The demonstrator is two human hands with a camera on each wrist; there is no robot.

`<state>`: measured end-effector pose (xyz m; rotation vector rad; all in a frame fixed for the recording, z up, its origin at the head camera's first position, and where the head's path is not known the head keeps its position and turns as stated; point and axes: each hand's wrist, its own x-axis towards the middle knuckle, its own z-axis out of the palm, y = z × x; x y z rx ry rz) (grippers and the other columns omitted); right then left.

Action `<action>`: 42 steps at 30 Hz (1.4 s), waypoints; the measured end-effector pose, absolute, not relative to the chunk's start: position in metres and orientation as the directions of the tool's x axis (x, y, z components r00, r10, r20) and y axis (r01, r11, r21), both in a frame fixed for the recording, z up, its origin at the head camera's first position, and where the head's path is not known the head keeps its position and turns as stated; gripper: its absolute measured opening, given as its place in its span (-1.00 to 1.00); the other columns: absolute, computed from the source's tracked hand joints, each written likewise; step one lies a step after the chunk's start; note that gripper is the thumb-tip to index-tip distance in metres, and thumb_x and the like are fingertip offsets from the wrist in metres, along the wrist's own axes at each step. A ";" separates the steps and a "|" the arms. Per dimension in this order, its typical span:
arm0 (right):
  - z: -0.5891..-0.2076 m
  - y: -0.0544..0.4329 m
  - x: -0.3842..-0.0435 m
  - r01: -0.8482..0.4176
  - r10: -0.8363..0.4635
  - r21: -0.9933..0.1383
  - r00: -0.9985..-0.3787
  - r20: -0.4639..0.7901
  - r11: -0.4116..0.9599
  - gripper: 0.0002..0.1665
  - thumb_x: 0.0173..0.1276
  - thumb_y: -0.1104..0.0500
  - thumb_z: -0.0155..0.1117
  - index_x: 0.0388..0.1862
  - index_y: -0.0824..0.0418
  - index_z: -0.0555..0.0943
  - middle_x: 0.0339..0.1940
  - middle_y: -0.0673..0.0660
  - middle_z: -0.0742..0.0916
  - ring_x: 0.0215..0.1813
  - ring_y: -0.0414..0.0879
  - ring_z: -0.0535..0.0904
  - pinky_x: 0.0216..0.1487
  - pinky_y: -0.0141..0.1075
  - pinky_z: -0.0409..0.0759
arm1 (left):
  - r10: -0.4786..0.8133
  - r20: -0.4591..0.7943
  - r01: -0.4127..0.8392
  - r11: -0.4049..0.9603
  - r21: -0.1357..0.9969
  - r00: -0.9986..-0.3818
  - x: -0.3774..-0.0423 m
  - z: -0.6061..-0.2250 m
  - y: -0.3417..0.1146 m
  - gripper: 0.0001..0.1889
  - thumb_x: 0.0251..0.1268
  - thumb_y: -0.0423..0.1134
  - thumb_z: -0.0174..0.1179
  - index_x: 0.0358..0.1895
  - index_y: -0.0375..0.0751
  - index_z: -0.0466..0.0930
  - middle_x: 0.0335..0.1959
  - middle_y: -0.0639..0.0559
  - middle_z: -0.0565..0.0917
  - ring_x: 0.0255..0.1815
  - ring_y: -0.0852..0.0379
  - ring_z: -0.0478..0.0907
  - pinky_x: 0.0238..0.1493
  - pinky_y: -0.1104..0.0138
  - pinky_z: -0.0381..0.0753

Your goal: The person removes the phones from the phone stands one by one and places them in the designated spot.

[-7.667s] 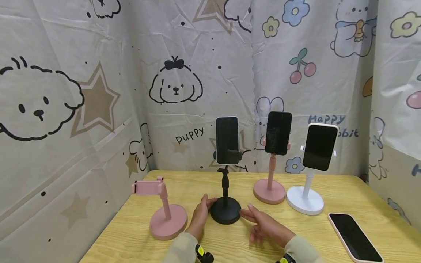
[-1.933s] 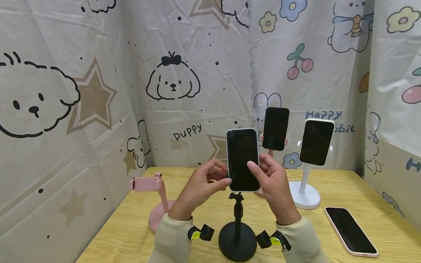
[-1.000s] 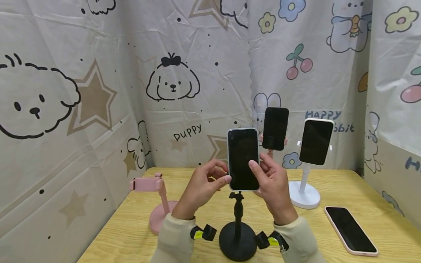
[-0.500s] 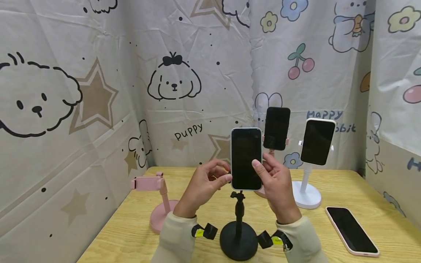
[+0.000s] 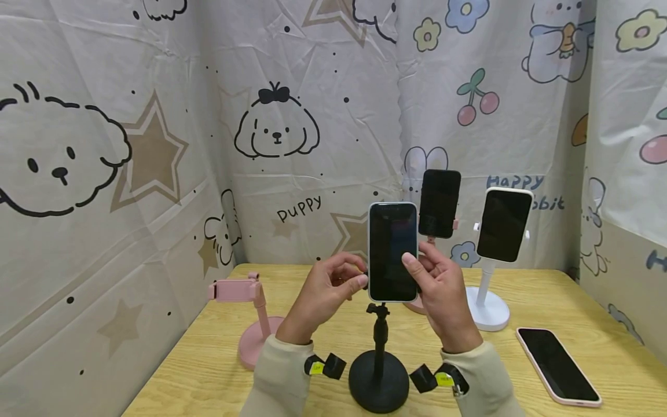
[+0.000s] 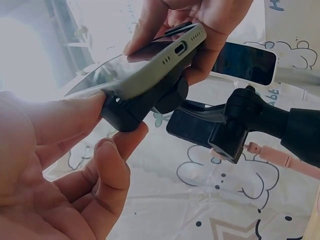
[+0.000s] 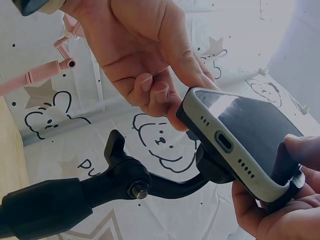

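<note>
A smartphone (image 5: 393, 252) in a pale case stands upright, screen facing me, at the top of a black phone stand (image 5: 379, 380). My left hand (image 5: 324, 298) pinches the black clamp (image 6: 124, 114) at the phone's left edge between thumb and fingers; the left wrist view shows this closely. On the other side, my right hand (image 5: 443, 301) holds the phone, its thumb on the screen and its fingers behind the right edge. In the right wrist view, the clamp's end also shows beside that right hand (image 7: 272, 212). The phone hides most of the clamp in the head view.
Left on the wooden table (image 5: 208, 370) stands a pink phone stand (image 5: 237, 291). Behind to the right, another phone (image 5: 439, 202) sits on a pink stand, beside a white stand (image 5: 487, 307) bearing a phone (image 5: 504, 225). A pink-cased phone (image 5: 557, 366) lies flat.
Earlier my hands were at the black stand's base; it has since come nearer, and both hands have risen to the phone. Over the last second the phone has shifted slightly right.
</note>
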<state>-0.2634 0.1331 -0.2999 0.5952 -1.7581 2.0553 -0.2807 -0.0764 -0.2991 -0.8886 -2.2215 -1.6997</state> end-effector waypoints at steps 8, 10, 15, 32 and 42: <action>-0.298 0.139 -0.263 -0.482 -0.052 -0.849 -0.862 0.504 -0.217 -0.47 0.44 0.16 0.18 0.32 0.31 0.36 0.11 0.17 0.66 0.12 -0.02 0.62 0.05 -0.17 0.59 | 0.345 0.505 0.581 0.164 0.797 -0.791 -0.283 -0.300 -0.076 -0.83 0.30 -0.30 0.25 -0.07 -0.19 0.63 -0.28 -0.10 0.70 -0.43 0.03 0.53 -0.38 0.33 0.58; -0.298 0.140 -0.263 -0.473 -0.072 -0.853 -0.864 0.498 -0.221 -0.46 0.44 0.17 0.17 0.33 0.31 0.34 0.12 0.16 0.65 0.13 -0.02 0.61 0.06 -0.17 0.59 | 0.348 0.505 0.582 0.164 0.797 -0.790 -0.282 -0.300 -0.076 -0.82 0.30 -0.32 0.24 -0.06 -0.21 0.64 -0.29 -0.11 0.70 -0.41 0.00 0.53 -0.37 0.34 0.59; -0.296 0.147 -0.262 -0.459 -0.133 -0.863 -0.861 0.490 -0.209 -0.43 0.47 0.18 0.12 0.37 0.34 0.26 0.17 0.19 0.58 0.18 -0.04 0.55 0.12 -0.23 0.54 | 0.356 0.509 0.589 0.164 0.792 -0.784 -0.280 -0.298 -0.076 -0.80 0.31 -0.35 0.23 -0.04 -0.24 0.66 -0.30 -0.12 0.69 -0.39 -0.04 0.53 -0.36 0.34 0.60; -0.292 0.161 -0.256 -0.459 -0.139 -0.888 -0.878 0.457 -0.024 -0.49 0.45 0.11 0.18 0.26 0.36 0.44 0.15 0.20 0.53 0.13 0.01 0.47 0.13 -0.34 0.51 | 0.373 0.531 0.616 0.157 0.772 -0.760 -0.280 -0.299 -0.075 -0.84 0.31 -0.46 0.18 -0.09 -0.31 0.64 -0.32 -0.15 0.67 -0.42 -0.03 0.54 -0.35 0.30 0.64; -0.293 0.158 -0.257 -0.468 -0.141 -0.880 -0.869 0.475 -0.081 -0.49 0.44 0.14 0.18 0.27 0.38 0.44 0.16 0.20 0.53 0.11 -0.01 0.48 0.12 -0.34 0.52 | 0.371 0.538 0.621 0.150 0.770 -0.757 -0.280 -0.298 -0.075 -0.83 0.30 -0.51 0.16 -0.10 -0.31 0.65 -0.34 -0.14 0.67 -0.49 0.01 0.56 -0.39 0.29 0.64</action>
